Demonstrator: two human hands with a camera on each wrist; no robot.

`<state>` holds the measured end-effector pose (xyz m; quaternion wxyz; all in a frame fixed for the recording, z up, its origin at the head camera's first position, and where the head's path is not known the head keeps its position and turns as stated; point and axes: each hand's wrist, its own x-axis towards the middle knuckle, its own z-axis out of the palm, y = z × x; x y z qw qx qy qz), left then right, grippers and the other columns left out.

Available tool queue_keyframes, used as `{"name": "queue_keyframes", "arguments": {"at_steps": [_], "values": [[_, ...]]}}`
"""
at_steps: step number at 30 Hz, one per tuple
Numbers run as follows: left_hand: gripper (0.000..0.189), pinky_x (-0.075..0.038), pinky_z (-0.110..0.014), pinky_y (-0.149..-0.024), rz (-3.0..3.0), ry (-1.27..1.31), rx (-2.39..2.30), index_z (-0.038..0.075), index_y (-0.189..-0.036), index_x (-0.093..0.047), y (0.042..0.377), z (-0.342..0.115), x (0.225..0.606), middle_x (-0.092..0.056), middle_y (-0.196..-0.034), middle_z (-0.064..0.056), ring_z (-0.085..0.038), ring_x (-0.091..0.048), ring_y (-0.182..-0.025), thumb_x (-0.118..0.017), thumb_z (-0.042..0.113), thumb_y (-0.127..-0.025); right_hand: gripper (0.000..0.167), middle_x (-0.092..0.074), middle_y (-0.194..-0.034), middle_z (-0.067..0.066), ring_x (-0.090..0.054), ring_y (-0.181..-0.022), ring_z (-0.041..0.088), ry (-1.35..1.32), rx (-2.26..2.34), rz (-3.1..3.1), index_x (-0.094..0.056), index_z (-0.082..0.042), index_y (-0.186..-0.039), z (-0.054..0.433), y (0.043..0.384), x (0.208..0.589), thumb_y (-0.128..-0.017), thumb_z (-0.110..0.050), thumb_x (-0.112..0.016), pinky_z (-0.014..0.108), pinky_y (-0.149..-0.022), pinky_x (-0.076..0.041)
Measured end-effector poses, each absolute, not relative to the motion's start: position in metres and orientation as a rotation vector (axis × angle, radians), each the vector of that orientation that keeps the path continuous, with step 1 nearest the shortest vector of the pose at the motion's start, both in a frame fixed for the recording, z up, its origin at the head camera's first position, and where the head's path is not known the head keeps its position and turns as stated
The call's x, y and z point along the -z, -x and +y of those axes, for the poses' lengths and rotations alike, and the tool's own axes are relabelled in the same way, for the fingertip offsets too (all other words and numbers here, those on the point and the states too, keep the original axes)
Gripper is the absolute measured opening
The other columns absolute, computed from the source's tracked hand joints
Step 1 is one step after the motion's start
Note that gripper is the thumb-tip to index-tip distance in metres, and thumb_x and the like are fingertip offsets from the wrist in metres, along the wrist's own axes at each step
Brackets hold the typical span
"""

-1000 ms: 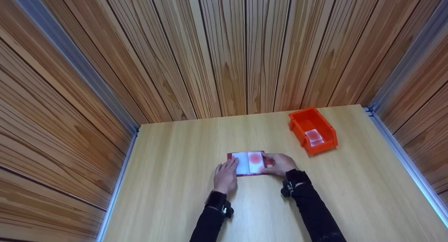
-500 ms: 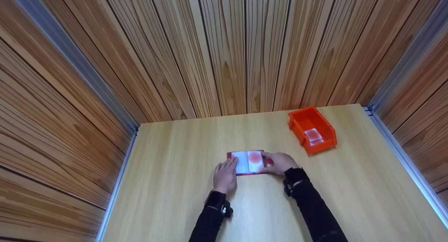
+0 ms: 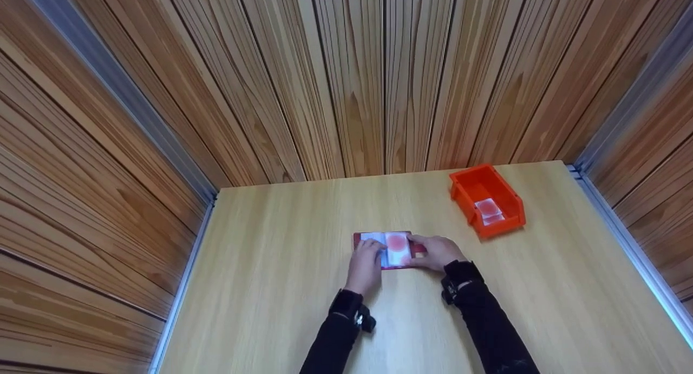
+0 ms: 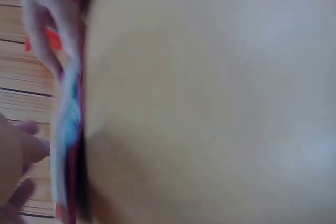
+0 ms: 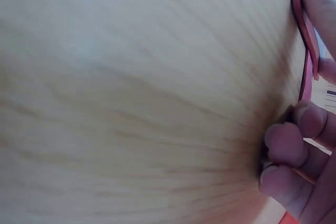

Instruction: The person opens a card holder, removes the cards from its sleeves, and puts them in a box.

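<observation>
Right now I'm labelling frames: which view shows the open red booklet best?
The head view: the red booklet shows its open pages, though left hand and right hand cover parts. The left wrist view shows it edge-on, blurred; the right wrist view, mostly its red edge, far right.

On the table (image 3: pixel 260 287), the booklet (image 3: pixel 399 250) lies before and left of the bin (image 3: pixel 502 229).
</observation>
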<state>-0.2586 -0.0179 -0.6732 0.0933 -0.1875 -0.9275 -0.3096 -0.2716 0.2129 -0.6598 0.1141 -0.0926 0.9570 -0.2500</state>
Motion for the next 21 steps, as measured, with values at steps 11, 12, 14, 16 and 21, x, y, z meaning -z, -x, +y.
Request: {"name": "queue_keyframes", "arguments": {"at_steps": [11, 12, 14, 16, 21], "values": [[0.023, -0.044, -0.045, -0.099, -2.875, -0.026, 1.349, 0.009, -0.109, -0.078, 0.262, 0.014, 0.653, -0.070, -0.113, -0.008, -0.029, -0.060, -0.115, -0.057, 0.015, -0.102, 0.081, -0.065, -0.142, 0.015, -0.062, -0.127, 0.035, 0.274, 0.714, 2.827, -0.053, -0.021, -0.153, 0.213, 0.271, 0.659, -0.084, -0.054, -0.081, 0.058, -0.110, -0.046], [0.023, -0.044, -0.045, -0.099, -2.879, -0.054, 1.351, 0.009, -0.110, -0.077, 0.262, 0.016, 0.652, -0.069, -0.114, -0.008, -0.029, -0.060, -0.116, -0.057, 0.015, -0.102, 0.081, -0.065, -0.142, 0.014, -0.062, -0.128, 0.034, 0.265, 0.717, 2.828, -0.053, -0.021, -0.153, 0.213, 0.271, 0.659, -0.084, -0.054, -0.081, 0.058, -0.110, -0.045], [0.023, -0.044, -0.045, -0.098, -2.876, -0.094, 1.341, 0.008, -0.111, -0.077, 0.262, 0.021, 0.650, -0.068, -0.115, -0.009, -0.029, -0.060, -0.118, -0.057, 0.015, -0.101, 0.081, -0.065, -0.142, 0.014, -0.062, -0.127, 0.034, 0.247, 0.733, 2.824, -0.053, -0.022, -0.153, 0.213, 0.271, 0.658, -0.084, -0.053, -0.082, 0.059, -0.110, -0.045], [0.023, -0.045, -0.045, -0.098, -2.868, -0.131, 1.337, 0.006, -0.112, -0.075, 0.261, 0.025, 0.649, -0.066, -0.115, -0.010, -0.030, -0.060, -0.117, -0.058, 0.015, -0.099, 0.082, -0.066, -0.141, 0.013, -0.061, -0.126, 0.033, 0.219, 0.755, 2.805, -0.052, -0.023, -0.153, 0.213, 0.270, 0.658, -0.084, -0.054, -0.082, 0.059, -0.111, -0.045], [0.019, -0.048, -0.043, -0.099, -2.829, -0.178, 1.292, 0.000, -0.109, -0.071, 0.260, 0.031, 0.652, -0.062, -0.113, -0.014, -0.031, -0.061, -0.111, -0.066, 0.013, -0.095, 0.084, -0.067, -0.139, 0.012, -0.061, -0.123, 0.032, 0.202, 0.781, 2.781, -0.051, -0.022, -0.154, 0.213, 0.270, 0.661, -0.083, -0.055, -0.082, 0.059, -0.110, -0.045]]}}
